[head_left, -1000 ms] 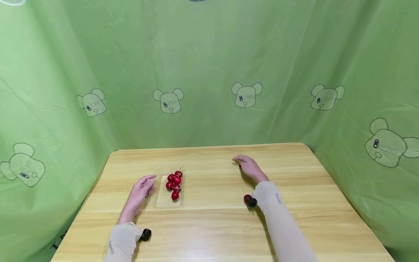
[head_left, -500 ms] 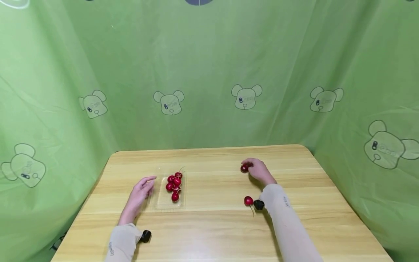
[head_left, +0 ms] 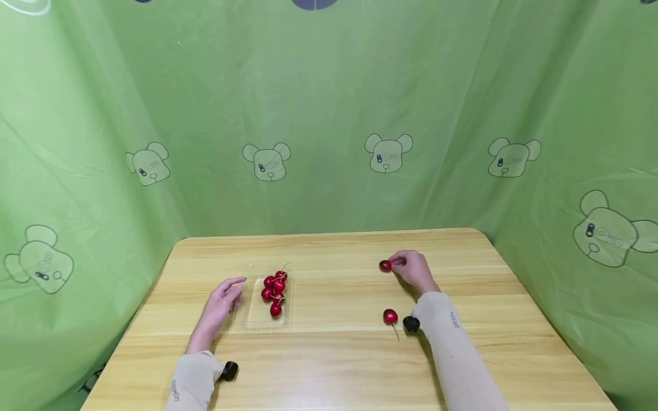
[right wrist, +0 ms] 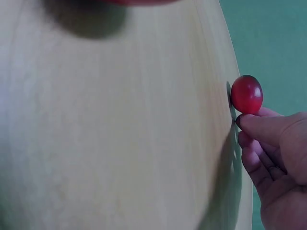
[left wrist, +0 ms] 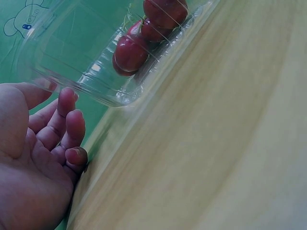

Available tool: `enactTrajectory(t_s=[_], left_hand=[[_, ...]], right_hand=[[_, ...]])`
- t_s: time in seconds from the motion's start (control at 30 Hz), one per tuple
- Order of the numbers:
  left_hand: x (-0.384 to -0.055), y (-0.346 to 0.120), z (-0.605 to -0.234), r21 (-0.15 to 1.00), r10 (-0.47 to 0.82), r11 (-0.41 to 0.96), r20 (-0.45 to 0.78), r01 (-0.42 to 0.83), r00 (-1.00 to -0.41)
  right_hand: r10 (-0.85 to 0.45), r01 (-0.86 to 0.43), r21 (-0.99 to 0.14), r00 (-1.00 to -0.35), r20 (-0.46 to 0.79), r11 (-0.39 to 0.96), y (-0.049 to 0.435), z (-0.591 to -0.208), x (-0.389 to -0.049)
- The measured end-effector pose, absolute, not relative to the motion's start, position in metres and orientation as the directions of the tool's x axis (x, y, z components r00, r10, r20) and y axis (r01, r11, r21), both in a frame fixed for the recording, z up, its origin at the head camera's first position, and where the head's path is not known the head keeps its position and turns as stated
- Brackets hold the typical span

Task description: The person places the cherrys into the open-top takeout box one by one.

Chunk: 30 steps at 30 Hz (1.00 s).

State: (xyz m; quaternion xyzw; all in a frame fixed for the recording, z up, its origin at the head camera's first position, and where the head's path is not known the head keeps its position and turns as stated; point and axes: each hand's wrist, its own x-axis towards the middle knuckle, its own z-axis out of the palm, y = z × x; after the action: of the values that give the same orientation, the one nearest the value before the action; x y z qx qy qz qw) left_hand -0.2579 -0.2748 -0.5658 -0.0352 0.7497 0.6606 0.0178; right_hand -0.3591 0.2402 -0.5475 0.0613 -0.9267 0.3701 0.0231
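In the head view, several red cherries (head_left: 278,285) with stems lie heaped in a clear plastic box (head_left: 257,319) at the left of the table. My left hand (head_left: 218,305) is at the box's left side; in the left wrist view, its thumb and index finger pinch the rim of the clear box (left wrist: 120,98). My right hand (head_left: 413,269), farther back on the right, pinches at the side of a single cherry (head_left: 385,266). The right wrist view has this cherry (right wrist: 247,94) just beyond the fingertips; its stem is not visible. Another cherry (head_left: 390,317) with a stem lies nearer, left of the right wrist.
The wooden table (head_left: 329,365) has rounded far corners. A green curtain (head_left: 329,85) printed with bear heads surrounds its back and sides. Black wrist cameras (head_left: 229,371) sit at both sleeves.
My right hand has drawn back to the right, and a cherry hidden one second ago now shows at its fingertips. The nearer cherry is fully uncovered. My left hand stays put.
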Motion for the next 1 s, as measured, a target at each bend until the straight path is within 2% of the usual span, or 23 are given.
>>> enactTrajectory(t_s=[0.2, 0.83, 1.0], left_hand=[[-0.258, -0.274, -0.567, 0.988, -0.037, 0.129, -0.076, -0.081, -0.996], [-0.258, -0.275, -0.567, 0.985, -0.046, 0.153, -0.07, -0.076, -0.996], [-0.257, -0.274, -0.566, 0.982, -0.058, 0.169, -0.08, -0.088, -0.995]], right_hand=[[-0.099, -0.093, -0.696, -0.995, 0.031, 0.712, 0.244, -0.55, -0.359], [-0.128, -0.13, -0.692, -0.99, 0.055, 0.71, 0.239, -0.54, -0.354], [-0.136, -0.134, -0.722, -0.989, 0.056, 0.679, 0.232, -0.534, -0.35]])
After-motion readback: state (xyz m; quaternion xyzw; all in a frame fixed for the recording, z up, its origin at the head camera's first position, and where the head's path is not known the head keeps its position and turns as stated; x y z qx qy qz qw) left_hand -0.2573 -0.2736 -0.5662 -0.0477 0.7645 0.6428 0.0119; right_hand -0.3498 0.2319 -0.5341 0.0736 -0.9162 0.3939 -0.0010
